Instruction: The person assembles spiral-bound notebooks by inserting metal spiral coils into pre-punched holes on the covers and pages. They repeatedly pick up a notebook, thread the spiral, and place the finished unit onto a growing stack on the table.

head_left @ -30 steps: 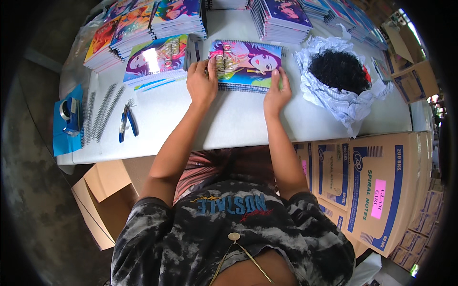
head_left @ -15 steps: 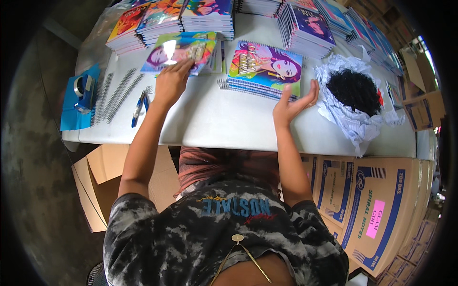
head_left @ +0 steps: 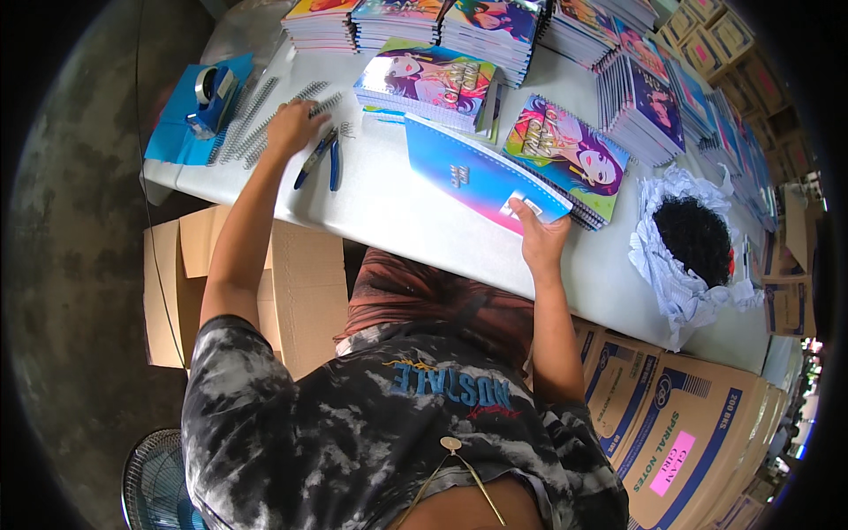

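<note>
On the table's left, a blue tape dispenser [head_left: 212, 99] sits beside several wire spirals [head_left: 253, 109], where the person's left hand [head_left: 294, 130] reaches with loosely curled fingers, though whether it grips one cannot be told. Blue-handled pliers [head_left: 334, 166] lie just right of it, then a blue-and-pink punched notebook [head_left: 473, 172] slants over the table front, its right corner pinched under the thumb of the right hand [head_left: 545, 237], next to spiral-bound notebooks [head_left: 565, 155].
</note>
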{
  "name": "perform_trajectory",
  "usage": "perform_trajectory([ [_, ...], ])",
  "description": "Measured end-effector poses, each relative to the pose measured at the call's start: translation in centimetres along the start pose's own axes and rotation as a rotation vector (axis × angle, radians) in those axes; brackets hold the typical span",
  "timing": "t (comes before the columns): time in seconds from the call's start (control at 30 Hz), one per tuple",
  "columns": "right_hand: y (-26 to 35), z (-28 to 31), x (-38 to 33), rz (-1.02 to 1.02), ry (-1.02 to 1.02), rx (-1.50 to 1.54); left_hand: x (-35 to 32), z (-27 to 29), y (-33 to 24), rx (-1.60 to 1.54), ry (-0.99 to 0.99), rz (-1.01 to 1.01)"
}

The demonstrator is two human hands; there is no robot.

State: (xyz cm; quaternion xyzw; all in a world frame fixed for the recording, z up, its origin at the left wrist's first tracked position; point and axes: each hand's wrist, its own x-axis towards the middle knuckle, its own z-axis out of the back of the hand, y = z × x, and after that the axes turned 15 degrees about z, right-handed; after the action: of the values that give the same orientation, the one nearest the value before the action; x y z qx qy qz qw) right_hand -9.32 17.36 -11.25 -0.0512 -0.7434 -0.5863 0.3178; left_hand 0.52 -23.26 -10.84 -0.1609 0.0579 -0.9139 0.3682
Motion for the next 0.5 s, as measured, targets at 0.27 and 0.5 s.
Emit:
perform_trajectory([
  [0.27,2.7,0.9,1.2,0.012,0.205,0.106,1.6,4.8,-1.5,-0.063,0.056,0.103],
  [0.5,1.1,1.5,1.7,0.080,0.208,0.025,-5.9,8.2,-10.4,-0.735,0.481,-0.216],
])
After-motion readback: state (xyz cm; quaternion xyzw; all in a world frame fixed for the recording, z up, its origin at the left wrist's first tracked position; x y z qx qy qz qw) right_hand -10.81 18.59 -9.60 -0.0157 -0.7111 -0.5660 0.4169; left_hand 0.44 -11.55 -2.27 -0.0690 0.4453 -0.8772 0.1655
